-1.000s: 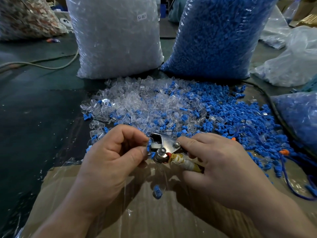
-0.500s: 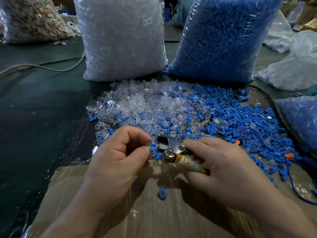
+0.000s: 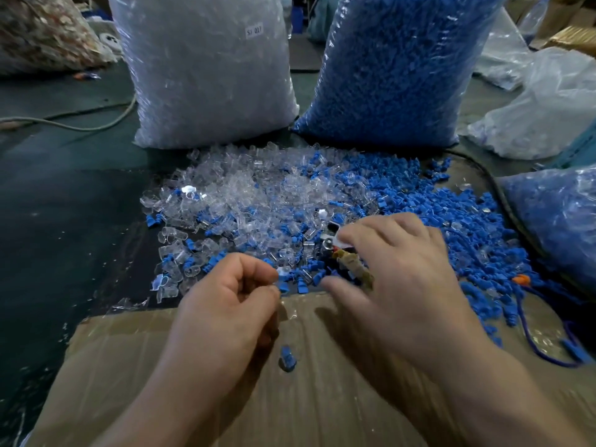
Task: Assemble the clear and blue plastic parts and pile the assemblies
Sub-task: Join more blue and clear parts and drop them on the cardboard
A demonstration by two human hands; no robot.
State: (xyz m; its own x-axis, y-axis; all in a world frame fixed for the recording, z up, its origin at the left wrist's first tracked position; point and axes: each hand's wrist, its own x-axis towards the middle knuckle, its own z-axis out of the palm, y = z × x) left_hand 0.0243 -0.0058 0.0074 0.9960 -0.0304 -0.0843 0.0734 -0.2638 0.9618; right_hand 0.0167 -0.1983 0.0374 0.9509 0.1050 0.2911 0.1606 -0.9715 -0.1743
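Loose clear parts (image 3: pixel 245 201) and blue parts (image 3: pixel 435 201) lie spread across the table ahead of me. One small blue-and-clear assembly (image 3: pixel 288 358) lies on the brown cardboard (image 3: pixel 161 366) between my wrists. My left hand (image 3: pixel 225 304) hovers at the cardboard's far edge with fingers curled and thumb pressed to forefinger; anything between them is hidden. My right hand (image 3: pixel 403 269) reaches over the mixed parts, blurred. It grips a metal crimping tool (image 3: pixel 332 243) with a tape-wrapped handle (image 3: pixel 354 269) under its palm.
A big bag of clear parts (image 3: pixel 209 75) and a big bag of blue parts (image 3: pixel 403 69) stand behind the piles. Another bag with blue parts (image 3: pixel 558 221) lies at the right, with a blue cord (image 3: pixel 532 343) and an orange piece (image 3: pixel 521 279) nearby. A cable (image 3: pixel 80 124) crosses the dark tabletop at the left.
My hands have separated. The right hand carried the tool forward and right over the parts; the left hand drew away from the tool's jaws and stays pinched.
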